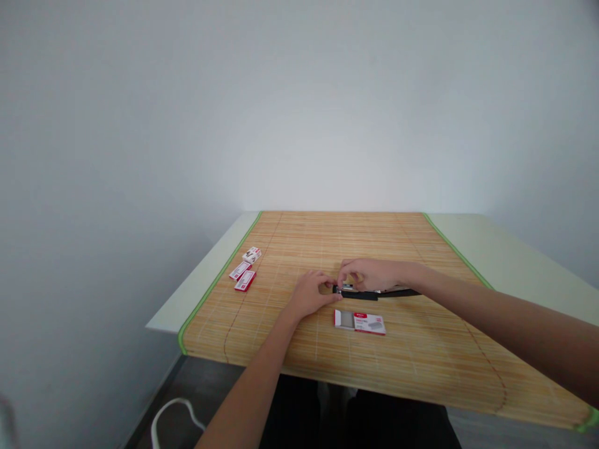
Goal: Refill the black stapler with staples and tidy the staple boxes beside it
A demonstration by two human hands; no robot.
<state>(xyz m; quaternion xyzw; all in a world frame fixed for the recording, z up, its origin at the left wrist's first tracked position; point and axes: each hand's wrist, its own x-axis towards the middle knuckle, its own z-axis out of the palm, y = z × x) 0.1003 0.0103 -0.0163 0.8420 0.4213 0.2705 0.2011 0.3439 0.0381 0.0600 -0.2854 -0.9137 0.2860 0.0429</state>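
Observation:
A black stapler (pixel 359 295) lies opened out flat on the bamboo mat, its metal magazine partly showing and its other arm running right, under my right forearm. My left hand (pixel 311 293) grips the stapler's left end between thumb and fingers. Over the magazine, my right hand (pixel 369 274) is bent with its fingertips pinched down at that same left end. What those fingertips hold, if anything, is hidden. Just in front of the stapler lies a red and white staple box (pixel 369 323), partly slid open on its left, with grey showing inside.
Two flat red and white boxes (pixel 245 281) and a small white box (pixel 251 254) lie at the mat's left side. The green-edged bamboo mat (pixel 299 237) covers the middle of a white table (pixel 524 262). Below, a white cable (pixel 173 402) hangs at the left.

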